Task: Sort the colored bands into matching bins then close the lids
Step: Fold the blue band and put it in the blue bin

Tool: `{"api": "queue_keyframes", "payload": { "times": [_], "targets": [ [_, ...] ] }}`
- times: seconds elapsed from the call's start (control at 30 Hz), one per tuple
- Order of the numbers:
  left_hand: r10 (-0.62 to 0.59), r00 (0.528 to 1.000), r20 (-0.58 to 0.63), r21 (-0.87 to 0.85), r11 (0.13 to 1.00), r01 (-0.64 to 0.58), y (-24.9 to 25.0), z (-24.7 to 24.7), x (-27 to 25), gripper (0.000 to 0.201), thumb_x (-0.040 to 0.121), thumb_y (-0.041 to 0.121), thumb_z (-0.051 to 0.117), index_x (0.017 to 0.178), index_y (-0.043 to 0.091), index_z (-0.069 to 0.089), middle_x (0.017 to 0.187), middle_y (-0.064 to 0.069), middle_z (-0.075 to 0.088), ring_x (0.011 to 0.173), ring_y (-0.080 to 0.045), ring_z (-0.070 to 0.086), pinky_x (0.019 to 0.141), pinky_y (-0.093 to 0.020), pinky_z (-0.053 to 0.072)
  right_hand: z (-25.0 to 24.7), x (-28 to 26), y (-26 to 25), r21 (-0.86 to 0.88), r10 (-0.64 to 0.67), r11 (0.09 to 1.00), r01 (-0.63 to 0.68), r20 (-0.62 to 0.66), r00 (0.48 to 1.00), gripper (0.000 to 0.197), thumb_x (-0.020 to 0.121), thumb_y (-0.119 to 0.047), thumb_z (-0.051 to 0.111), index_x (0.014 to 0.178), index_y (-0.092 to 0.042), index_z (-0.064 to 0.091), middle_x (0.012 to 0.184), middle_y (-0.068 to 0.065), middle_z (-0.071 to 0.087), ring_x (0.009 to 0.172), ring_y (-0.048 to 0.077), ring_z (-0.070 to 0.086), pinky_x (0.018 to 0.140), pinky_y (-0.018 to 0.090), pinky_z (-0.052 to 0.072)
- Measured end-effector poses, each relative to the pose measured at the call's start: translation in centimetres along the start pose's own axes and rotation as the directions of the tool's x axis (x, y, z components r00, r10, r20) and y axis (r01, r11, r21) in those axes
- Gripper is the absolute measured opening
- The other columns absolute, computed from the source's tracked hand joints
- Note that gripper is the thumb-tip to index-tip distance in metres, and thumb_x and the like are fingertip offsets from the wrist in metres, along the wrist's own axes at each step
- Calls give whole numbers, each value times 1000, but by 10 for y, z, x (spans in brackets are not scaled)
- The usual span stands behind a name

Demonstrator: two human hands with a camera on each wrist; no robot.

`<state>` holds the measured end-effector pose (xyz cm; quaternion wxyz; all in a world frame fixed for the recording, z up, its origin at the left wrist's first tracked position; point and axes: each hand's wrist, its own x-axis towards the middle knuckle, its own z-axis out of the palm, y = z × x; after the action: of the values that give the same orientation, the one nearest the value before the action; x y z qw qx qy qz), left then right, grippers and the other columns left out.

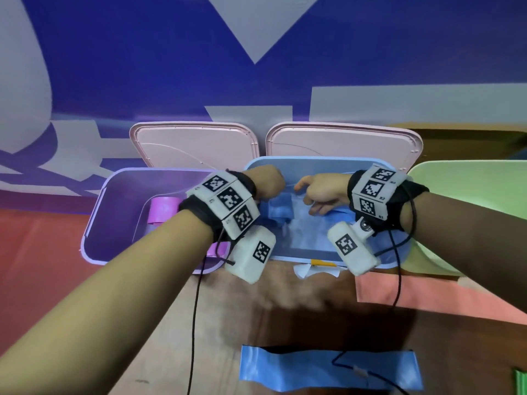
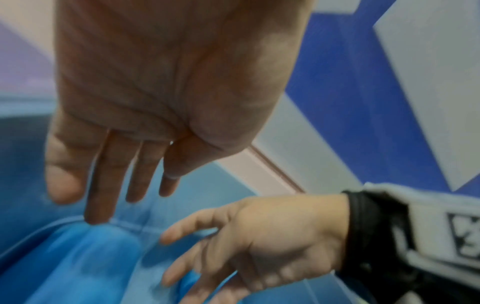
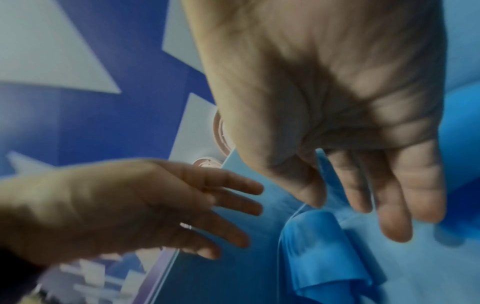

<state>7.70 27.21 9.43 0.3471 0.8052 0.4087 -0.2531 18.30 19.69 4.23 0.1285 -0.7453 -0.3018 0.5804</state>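
Both my hands hover over the open blue bin (image 1: 302,256) in the middle. The left hand (image 1: 269,183) has straight fingers (image 2: 98,195) pointing down and holds nothing. The right hand (image 1: 313,195) is spread and relaxed, its fingers (image 3: 394,216) also bare. Folded blue bands (image 1: 281,209) lie loose in the bin below them, showing as blue band folds (image 3: 324,257) under the fingertips. Another blue band (image 1: 313,372) lies flat on the table near me. A pink band (image 1: 164,212) sits in the purple bin (image 1: 94,218) at left.
A green bin (image 1: 470,201) stands to the right of the blue one. Two pink lids (image 1: 194,146) (image 1: 342,143) stand open behind the bins against the blue-and-white wall. White paper scraps (image 1: 313,270) lie before the blue bin. A green band's edge (image 1: 522,383) shows at the bottom right.
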Motion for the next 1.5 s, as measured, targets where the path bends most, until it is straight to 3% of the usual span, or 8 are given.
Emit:
{"api": "queue_keyframes", "payload": {
  "times": [0.27,0.37,0.43,0.6,0.73,1.03,1.27,1.5],
  "targets": [
    [208,904,-375,-164,944,-286,-52,-12,-43,31,87,-7,39,102,6,63,94,0,59,74,-14,51,61,-7,37,-2,-6,-30,-683,-260,694,227,56,964,38,87,-17,59,122,-6,50,75,3,60,74,25,60,74,33,50],
    [280,875,-395,35,956,-290,-81,2,-50,33,86,25,51,115,13,60,115,-3,55,97,-20,51,83,-16,32,14,-3,-35,-871,-317,461,170,18,948,46,83,-36,63,112,0,56,94,14,64,81,30,58,65,30,43],
    [304,905,-298,164,950,-265,-96,14,-55,77,67,62,39,133,24,46,139,3,40,119,-24,36,99,-30,27,26,4,-34,-912,-326,386,135,2,945,54,78,-47,65,107,-2,60,102,16,64,87,31,61,62,29,41],
    [313,930,-192,321,916,-242,-114,36,-58,120,44,86,32,148,36,1,153,22,-8,128,-6,4,102,-38,19,45,27,-22,-913,-296,406,37,-93,951,78,67,-63,67,113,-5,44,105,9,62,92,30,62,67,31,43],
    [310,931,-190,280,926,-251,-114,34,-57,115,64,69,67,149,33,-1,154,19,-9,133,-9,4,103,-36,17,48,34,-19,-913,-296,407,21,-111,949,78,67,-62,69,112,-6,37,102,8,61,91,30,62,63,31,41],
    [322,923,-208,206,937,-281,-113,35,-57,113,65,58,73,149,33,2,154,20,-10,135,-8,5,103,-35,16,45,44,-11,-936,-336,350,31,-95,937,49,82,-39,63,109,-5,39,102,11,62,91,31,61,62,31,40],
    [296,933,-205,215,944,-252,-108,34,-59,113,65,57,74,149,31,5,155,19,-6,135,-11,7,104,-37,17,38,28,-16,-923,-252,385,6,-99,963,64,78,-40,69,118,-5,34,67,1,40,71,26,48,47,28,32],
    [297,927,-227,330,920,-214,-95,35,-71,100,73,50,70,149,23,12,157,4,0,139,-20,7,108,-39,16,8,-22,-28,-936,-296,351,8,-103,950,40,89,-25,56,122,-5,48,115,15,59,99,31,57,69,31,39]
  ]
}}
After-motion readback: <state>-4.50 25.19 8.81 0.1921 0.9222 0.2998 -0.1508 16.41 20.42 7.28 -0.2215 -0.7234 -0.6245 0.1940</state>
